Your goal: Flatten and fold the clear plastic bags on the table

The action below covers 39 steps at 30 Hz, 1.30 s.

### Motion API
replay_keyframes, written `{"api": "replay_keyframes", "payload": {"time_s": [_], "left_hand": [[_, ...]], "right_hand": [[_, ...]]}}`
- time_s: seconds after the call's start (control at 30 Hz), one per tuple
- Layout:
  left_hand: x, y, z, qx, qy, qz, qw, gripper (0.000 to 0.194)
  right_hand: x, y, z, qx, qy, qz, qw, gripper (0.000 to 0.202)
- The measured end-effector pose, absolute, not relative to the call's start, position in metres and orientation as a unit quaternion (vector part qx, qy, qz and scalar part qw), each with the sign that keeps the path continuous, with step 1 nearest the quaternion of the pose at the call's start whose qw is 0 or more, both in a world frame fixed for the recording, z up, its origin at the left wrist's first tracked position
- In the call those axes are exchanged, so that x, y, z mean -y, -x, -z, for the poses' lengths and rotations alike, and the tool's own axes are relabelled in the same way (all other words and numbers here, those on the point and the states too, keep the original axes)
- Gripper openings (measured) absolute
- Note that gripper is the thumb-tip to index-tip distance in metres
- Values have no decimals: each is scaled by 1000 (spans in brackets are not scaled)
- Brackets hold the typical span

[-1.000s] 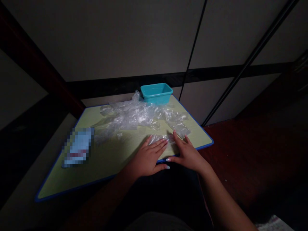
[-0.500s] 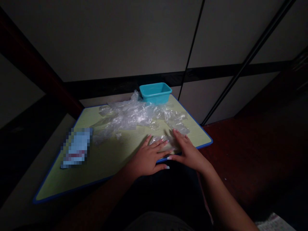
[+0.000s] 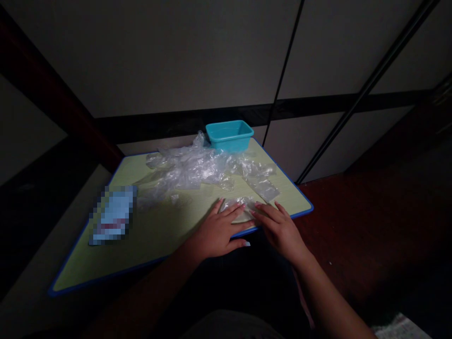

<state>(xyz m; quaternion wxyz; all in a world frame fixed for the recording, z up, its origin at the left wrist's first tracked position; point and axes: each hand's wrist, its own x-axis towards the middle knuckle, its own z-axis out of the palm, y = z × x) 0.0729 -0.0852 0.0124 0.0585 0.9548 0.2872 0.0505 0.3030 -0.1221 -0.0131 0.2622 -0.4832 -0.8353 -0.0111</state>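
Observation:
A clear plastic bag point(image 3: 243, 202) lies flat at the front right edge of the yellow table point(image 3: 158, 240). My left hand point(image 3: 221, 230) rests on its left part with fingers spread. At the bag's right side is my right hand point(image 3: 280, 228), its fingers stretched out and the fingertips touching the plastic; its thumb is hidden. Just beyond the hands, another clear bag point(image 3: 266, 188) lies flat. A loose heap of crumpled clear plastic bags point(image 3: 194, 167) spreads over the back and middle of the table.
A turquoise plastic basket point(image 3: 231, 139) stands at the table's back right corner, beside the bags. On the left lies a blurred-out light blue packet point(image 3: 115, 214). Pale cabinet panels point(image 3: 183, 56) rise behind the table, and reddish floor point(image 3: 339, 226) shows to the right.
My right hand has drawn back slightly to the right, and its thumb has gone out of sight. My left hand stays spread on the bag.

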Motion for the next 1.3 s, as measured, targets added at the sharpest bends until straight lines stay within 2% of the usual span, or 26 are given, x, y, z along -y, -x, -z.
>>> {"api": "replay_keyframes", "payload": {"time_s": [0.33, 0.47, 0.57, 0.73, 1.0, 1.3], "left_hand": [[85, -73, -12, -294, -953, -47, 61, 55], [85, -73, -11, -297, -950, -60, 72, 60], [84, -73, -12, -298, -949, -62, 80, 62], [84, -73, -13, -316, -943, -65, 81, 60], [85, -74, -8, -329, -938, -81, 74, 60], [85, -77, -9, -351, -932, -63, 72, 63]], "right_hand": [[105, -307, 12, 849, 463, 25, 252, 31], [103, -304, 11, 825, 490, 24, 282, 29], [103, -303, 9, 811, 500, -15, 304, 32], [105, -301, 9, 831, 478, -64, 276, 34], [106, -303, 16, 821, 469, -64, 319, 39], [107, -303, 16, 835, 462, -39, 297, 36]]}}
